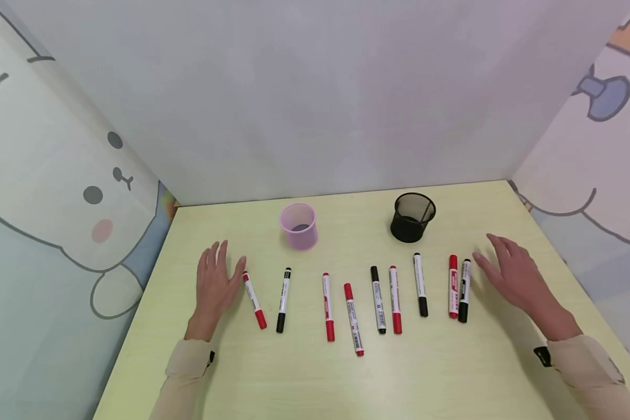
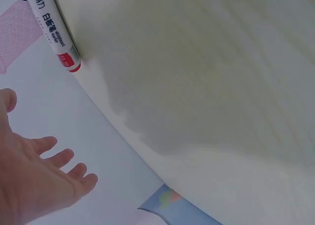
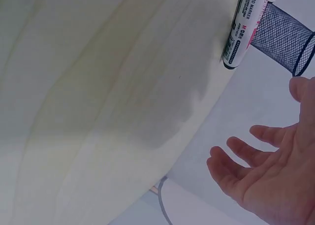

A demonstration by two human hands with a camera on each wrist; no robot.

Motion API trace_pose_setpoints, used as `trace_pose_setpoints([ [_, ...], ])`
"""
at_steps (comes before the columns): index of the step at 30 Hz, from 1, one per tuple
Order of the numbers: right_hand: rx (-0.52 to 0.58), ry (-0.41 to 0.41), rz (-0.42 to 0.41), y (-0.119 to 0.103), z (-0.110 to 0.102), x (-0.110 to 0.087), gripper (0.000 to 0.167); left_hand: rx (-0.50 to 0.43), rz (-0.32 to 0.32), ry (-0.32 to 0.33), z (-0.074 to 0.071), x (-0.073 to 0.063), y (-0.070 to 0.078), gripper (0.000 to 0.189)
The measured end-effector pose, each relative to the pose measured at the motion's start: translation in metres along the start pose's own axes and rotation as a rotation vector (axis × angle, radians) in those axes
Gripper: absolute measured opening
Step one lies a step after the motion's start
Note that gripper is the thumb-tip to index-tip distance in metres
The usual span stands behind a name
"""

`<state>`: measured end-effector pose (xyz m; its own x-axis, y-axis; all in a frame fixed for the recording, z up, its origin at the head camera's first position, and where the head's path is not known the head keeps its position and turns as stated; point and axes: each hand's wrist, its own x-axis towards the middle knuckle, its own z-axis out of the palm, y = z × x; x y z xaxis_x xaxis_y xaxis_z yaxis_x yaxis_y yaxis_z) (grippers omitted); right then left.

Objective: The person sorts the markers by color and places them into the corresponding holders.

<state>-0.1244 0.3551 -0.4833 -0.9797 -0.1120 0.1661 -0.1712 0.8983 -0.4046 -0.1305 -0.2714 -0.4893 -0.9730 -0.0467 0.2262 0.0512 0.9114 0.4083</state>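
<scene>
Left hand (image 1: 215,287): fingers spread, empty, beside leftmost marker (image 1: 254,298)
Right hand (image 1: 520,281): fingers relaxed, empty, near rightmost marker (image 1: 465,290)
Marker grip: probably best mid-barrel, singly

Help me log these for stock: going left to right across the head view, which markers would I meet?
First red marker, first black marker, second red marker, third red marker, second black marker, fourth red marker, third black marker, fifth red marker, fourth black marker.

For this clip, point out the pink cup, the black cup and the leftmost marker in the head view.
Pink cup (image 1: 301,238), head view: outer wall.
Black cup (image 1: 408,229), head view: lower wall.
Leftmost marker (image 1: 254,299), head view: white barrel.
</scene>
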Motion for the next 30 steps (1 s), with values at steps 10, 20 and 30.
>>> trace_pose_setpoints([
  [10,0.036,0.069,0.044,-0.015,-0.004,-0.001,0.052,-0.190,0.006,0.021,0.004,0.018,0.013,0.066],
  [20,0.075,0.075,0.016,-0.030,-0.003,-0.002,0.041,-0.374,-0.001,-0.049,0.009,0.031,0.025,0.071],
  [30,0.084,0.000,0.056,-0.041,-0.001,-0.006,0.040,-0.507,-0.004,-0.129,0.015,0.040,0.038,0.078],
])
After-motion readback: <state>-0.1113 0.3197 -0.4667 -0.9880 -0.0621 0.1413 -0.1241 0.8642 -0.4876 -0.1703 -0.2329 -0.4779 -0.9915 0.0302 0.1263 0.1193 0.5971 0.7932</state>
